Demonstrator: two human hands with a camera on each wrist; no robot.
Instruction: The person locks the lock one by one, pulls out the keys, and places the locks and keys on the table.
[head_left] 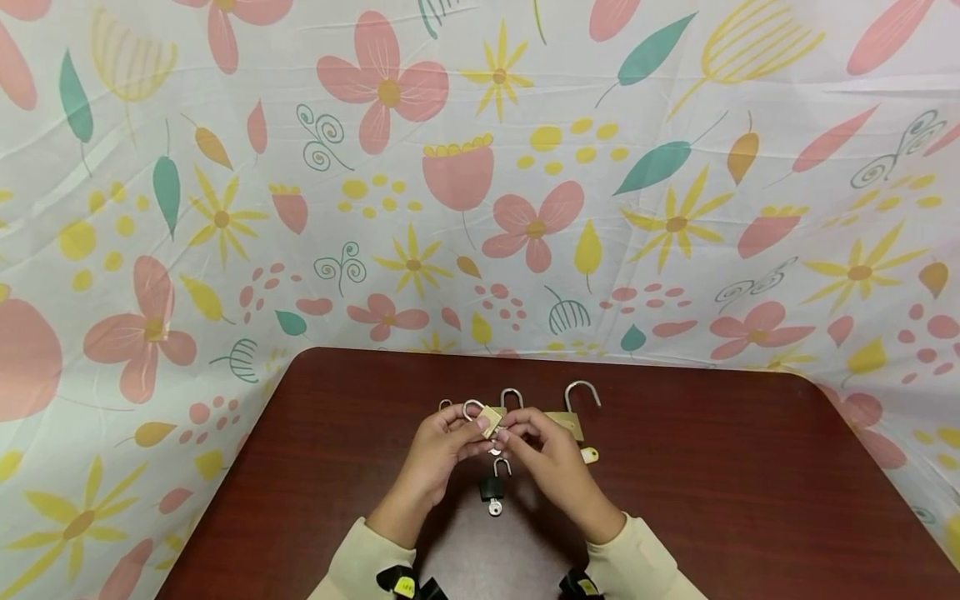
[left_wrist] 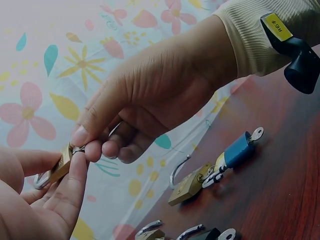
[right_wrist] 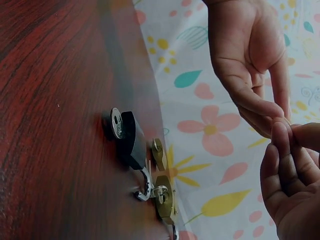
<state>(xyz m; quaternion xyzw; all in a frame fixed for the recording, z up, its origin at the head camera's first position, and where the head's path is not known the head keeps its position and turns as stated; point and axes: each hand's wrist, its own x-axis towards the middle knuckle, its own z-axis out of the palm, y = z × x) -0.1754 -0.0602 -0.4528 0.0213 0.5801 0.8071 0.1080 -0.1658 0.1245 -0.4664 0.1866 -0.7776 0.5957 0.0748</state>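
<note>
A small brass padlock [head_left: 491, 422] with its shackle raised is held up above the table between both hands. My left hand [head_left: 441, 440] grips the padlock body between thumb and fingers. At the body's lower end, my right hand [head_left: 553, 454] pinches a small key [left_wrist: 78, 149] with thumb and forefinger; fingertips cover most of the key. In the right wrist view, fingers hide the padlock. Directly below the hands lies a black padlock [head_left: 491, 488] with its shackle open and a key [head_left: 495, 507] in it.
Behind my right hand lies a large brass padlock [head_left: 567, 424], shackle open, beside a yellow key tag [head_left: 591, 455]. The left wrist view shows a blue padlock [left_wrist: 239, 150] with a key. Another shackle [head_left: 512, 397] rises behind the hands. A floral cloth [head_left: 532, 225] hangs behind the brown table [head_left: 705, 475].
</note>
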